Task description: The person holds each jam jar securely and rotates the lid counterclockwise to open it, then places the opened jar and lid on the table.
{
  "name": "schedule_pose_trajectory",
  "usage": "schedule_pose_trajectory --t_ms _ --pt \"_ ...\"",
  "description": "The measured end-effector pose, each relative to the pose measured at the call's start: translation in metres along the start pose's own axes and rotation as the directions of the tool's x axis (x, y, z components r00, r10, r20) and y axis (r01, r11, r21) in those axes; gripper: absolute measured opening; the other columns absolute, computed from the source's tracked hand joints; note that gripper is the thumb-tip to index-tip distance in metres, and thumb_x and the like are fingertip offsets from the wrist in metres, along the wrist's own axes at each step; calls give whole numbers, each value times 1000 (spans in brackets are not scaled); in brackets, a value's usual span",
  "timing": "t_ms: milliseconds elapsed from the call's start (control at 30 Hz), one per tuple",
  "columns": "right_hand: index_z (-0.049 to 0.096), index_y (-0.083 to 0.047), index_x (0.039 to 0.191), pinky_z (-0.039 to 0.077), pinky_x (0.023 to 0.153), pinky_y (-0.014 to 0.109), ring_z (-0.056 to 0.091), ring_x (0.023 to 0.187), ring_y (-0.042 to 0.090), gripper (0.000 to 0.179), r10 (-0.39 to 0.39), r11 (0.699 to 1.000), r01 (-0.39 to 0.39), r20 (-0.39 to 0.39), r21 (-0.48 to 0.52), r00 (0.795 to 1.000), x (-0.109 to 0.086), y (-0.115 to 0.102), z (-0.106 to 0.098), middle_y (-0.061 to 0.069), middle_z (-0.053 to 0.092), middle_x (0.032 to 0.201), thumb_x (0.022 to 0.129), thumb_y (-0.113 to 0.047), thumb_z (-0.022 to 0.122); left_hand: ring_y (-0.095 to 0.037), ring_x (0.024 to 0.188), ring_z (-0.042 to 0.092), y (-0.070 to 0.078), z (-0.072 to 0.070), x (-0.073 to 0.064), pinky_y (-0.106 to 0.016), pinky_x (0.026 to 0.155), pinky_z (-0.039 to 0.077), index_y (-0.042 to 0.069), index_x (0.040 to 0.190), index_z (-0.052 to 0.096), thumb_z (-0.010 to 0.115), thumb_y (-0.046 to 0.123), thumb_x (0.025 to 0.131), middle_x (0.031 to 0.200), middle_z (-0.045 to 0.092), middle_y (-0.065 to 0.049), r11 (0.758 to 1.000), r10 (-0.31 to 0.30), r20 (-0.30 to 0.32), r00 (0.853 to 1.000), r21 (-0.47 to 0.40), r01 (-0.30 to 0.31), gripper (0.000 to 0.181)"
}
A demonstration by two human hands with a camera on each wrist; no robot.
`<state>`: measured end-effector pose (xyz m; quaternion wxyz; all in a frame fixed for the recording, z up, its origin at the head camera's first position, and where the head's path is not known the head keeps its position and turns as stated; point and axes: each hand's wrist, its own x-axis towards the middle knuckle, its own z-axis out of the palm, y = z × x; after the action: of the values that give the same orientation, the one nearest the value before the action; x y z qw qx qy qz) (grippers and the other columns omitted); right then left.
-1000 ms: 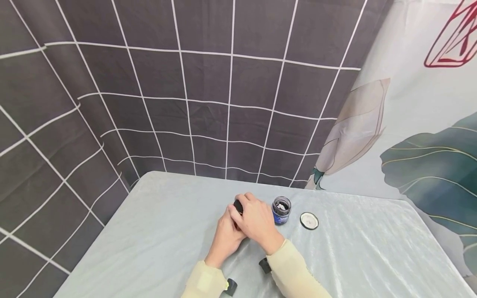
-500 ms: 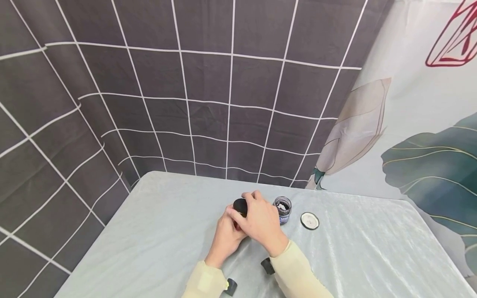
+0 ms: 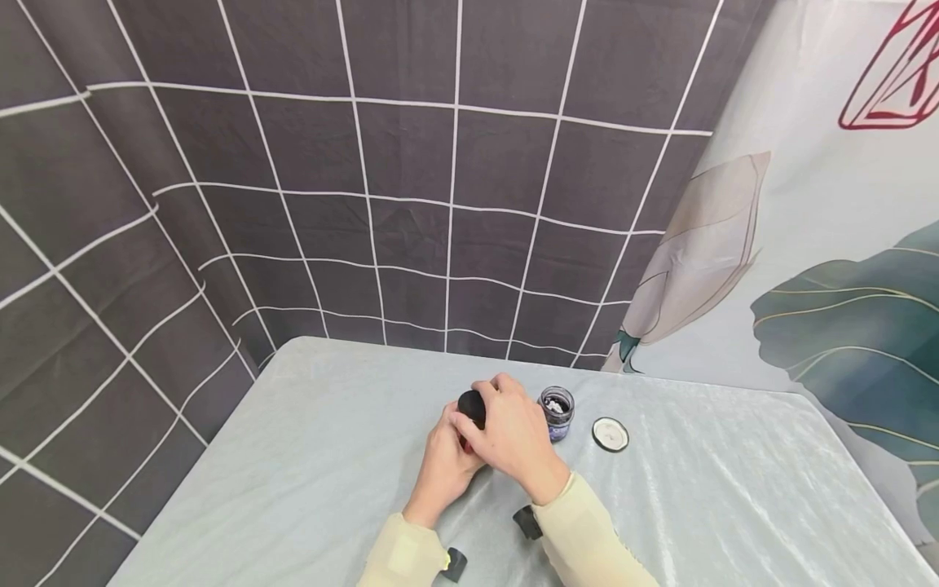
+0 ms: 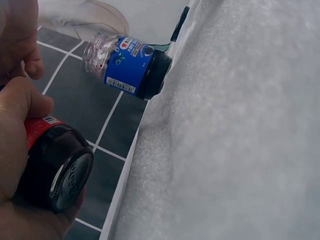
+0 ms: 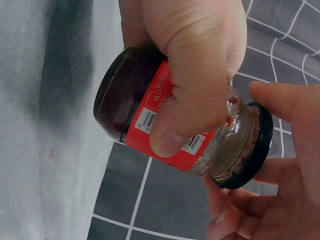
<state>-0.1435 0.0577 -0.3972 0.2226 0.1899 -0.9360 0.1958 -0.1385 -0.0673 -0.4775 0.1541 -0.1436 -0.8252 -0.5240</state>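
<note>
My left hand (image 3: 447, 456) grips a glass jar with a red label (image 5: 125, 95) round its middle, thumb across the label. In the right wrist view the jar lies tilted, dark contents toward its base. Its black lid (image 5: 261, 150) sits on the mouth. Thumb and fingers of my right hand (image 3: 517, 432) hold that lid by its edge from either side. Much of the jar is hidden behind both hands in the head view. Close to the right hand, an uncovered blue-labelled jar (image 4: 129, 65) stands upright with some white stuff showing inside.
A loose round lid (image 3: 610, 434), pale inside facing up and dark at the rim, lies right of the blue-labelled jar on the pale cloth-covered table (image 3: 330, 456). Behind the table hangs a dark curtain with white grid lines (image 3: 411, 244).
My right hand has shifted slightly to the right and its fingers have moved, so more of the black lid's top shows. The left hand stays nearly where it was.
</note>
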Motion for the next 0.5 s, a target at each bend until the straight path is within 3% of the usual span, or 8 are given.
schedule_pose_trajectory --t_ms 500 --pt "73 -11 112 53 67 43 62 93 27 39 -47 997 44 38 57 998 2 2 0 7 66 102 81 -35 69 -29 113 63 -2 -1 0 -48 95 52 -3 134 48 79 12 84 126 63 -18 1000 -28 10 1000 13 28 61"
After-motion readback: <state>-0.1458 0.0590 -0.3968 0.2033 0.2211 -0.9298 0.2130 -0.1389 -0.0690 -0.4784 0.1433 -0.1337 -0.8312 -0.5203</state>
